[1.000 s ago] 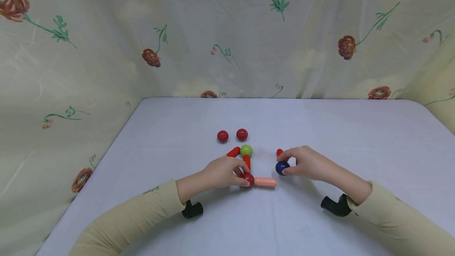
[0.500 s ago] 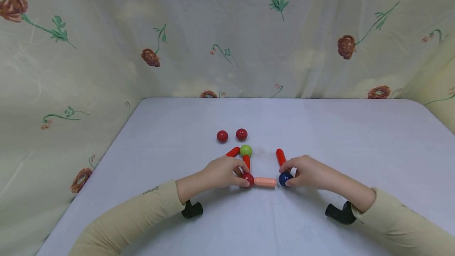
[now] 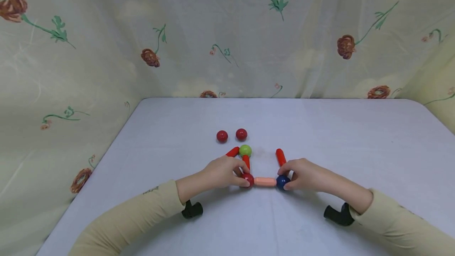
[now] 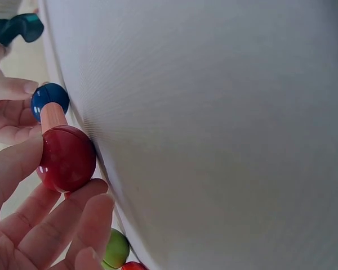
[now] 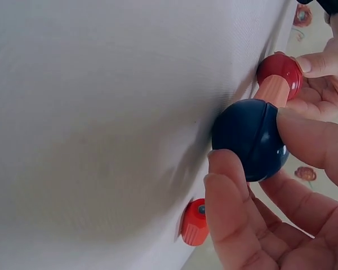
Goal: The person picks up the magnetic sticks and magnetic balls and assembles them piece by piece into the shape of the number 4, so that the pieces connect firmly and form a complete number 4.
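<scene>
1. The fingers [image 4: 96,225] of our left hand [image 3: 221,173] clamp the red ball [image 4: 69,159]; our right hand [image 3: 306,175] pinches the blue ball [image 5: 247,140], at three o'clock from it.
2. Between, the pink rod [image 3: 265,181] touches both; we should press gently, straight along it.
3. Behind our pale table [image 3: 177,129], flowered cloth [image 3: 185,23] hangs at twelve o'clock.
</scene>
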Demonstrator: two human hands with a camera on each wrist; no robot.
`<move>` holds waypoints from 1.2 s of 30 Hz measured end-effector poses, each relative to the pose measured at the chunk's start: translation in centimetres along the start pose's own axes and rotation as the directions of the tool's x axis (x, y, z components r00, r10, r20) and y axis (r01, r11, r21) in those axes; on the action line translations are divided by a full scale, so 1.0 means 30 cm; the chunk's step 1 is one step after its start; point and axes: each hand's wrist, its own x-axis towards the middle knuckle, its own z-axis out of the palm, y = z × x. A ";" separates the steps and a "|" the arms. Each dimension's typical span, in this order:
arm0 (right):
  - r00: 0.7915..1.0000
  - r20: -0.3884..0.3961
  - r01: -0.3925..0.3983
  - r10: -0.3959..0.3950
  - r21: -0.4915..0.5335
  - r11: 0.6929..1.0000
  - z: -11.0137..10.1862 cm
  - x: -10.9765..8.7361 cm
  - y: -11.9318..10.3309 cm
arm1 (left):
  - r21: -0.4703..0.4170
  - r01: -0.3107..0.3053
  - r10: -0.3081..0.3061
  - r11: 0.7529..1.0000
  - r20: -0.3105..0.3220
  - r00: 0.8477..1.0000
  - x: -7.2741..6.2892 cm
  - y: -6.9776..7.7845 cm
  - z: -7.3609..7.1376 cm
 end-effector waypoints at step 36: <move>0.994 -0.108 -0.026 0.028 0.025 0.999 -0.113 0.048 0.027 | 0.141 -0.017 0.014 0.990 0.018 1.000 0.008 0.025 0.013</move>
